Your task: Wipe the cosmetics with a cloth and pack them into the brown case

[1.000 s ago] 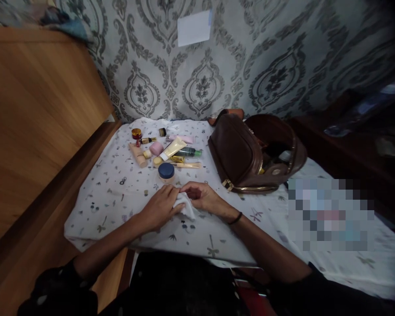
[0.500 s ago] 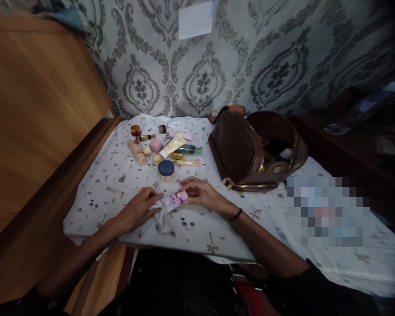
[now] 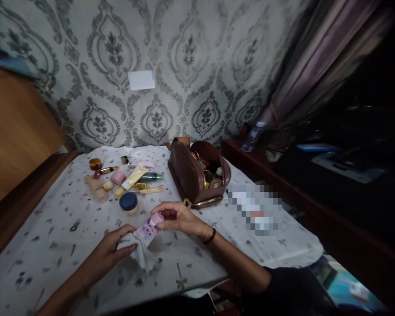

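Observation:
A small white and purple tube [image 3: 148, 231] with a pink cap is held between my two hands above the table. My right hand [image 3: 181, 219], a dark band at its wrist, is closed with its fingertips on the cap end. Closed around a white cloth [image 3: 138, 251], my left hand [image 3: 116, 243] is at the tube's lower end, and the cloth hangs down from it. Just beyond the hands stands a jar with a dark blue lid [image 3: 128, 202].
Several cosmetics lie behind the jar, among them a cream tube [image 3: 134, 176], a pink jar [image 3: 118, 177] and a beige tube [image 3: 96, 188]. To the right stands an unzipped brown bag [image 3: 187, 175] with things inside. A plastic bottle [image 3: 253, 137] stands farther right.
The view has swung right, so the table and its things sit farther left. Both hands still hold the tube and cloth; the tube is tilted more upright and more cloth shows.

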The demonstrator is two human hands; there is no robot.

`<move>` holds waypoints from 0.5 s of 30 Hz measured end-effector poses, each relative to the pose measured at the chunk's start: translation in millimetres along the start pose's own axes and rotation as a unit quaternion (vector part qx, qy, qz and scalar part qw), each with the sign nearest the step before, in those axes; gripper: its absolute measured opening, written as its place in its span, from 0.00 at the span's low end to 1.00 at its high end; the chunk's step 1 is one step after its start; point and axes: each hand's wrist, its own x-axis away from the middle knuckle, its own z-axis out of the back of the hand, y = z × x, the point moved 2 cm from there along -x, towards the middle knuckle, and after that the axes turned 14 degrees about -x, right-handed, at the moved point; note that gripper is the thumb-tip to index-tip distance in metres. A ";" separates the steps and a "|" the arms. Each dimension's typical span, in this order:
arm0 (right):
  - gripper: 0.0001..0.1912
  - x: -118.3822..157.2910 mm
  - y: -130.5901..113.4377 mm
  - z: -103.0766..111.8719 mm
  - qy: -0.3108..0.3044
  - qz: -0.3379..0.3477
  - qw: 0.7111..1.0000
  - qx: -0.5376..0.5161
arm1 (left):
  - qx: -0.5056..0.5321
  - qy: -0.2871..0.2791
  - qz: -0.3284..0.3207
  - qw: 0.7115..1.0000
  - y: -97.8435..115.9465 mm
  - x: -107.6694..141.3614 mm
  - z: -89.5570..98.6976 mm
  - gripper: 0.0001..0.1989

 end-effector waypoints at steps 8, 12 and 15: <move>0.19 58.5 -40.3 16.5 0.078 0.105 0.991 0.001 | 0.206 -0.047 0.044 0.977 41.7 -32.0 -18.6 0.27; 0.18 79.0 -51.4 23.3 0.083 0.127 0.988 -0.011 | 0.313 -0.065 0.121 0.940 44.4 -39.5 -32.4 0.36; 0.18 84.3 -50.1 25.1 0.078 0.111 0.991 -0.011 | 0.334 -0.053 0.144 0.930 50.7 -43.9 -38.2 0.35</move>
